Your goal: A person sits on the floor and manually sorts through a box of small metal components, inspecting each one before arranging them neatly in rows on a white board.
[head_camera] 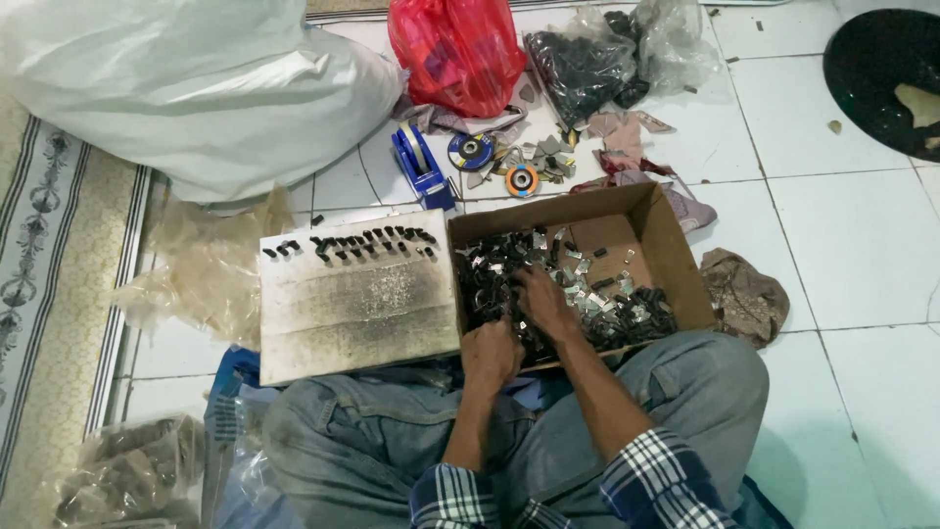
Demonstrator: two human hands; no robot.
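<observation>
i sit cross-legged on the white tile floor [862, 245], both hands down in a cardboard box [676, 264] heaped with small black and silver metal parts [627, 309]. my left hand [493, 353] is curled closed at the near left corner of the heap, seemingly gathering pieces, though i cannot tell what is inside it. my right hand [544, 302] lies spread, fingers down, on the middle of the pile, touching the parts. just left of the box sits a worn white board [357, 313]; along its far edge stands 1 row of black pieces [367, 243], the rest of the board bare and grimy. judging by that, only a small share is sorted out and most of the heap remains in the box. farther off lie a blue tape dispenser [419, 162], 2 flap discs [472, 151], a red plastic bag [458, 49] and a large white sack [186, 88].
</observation>
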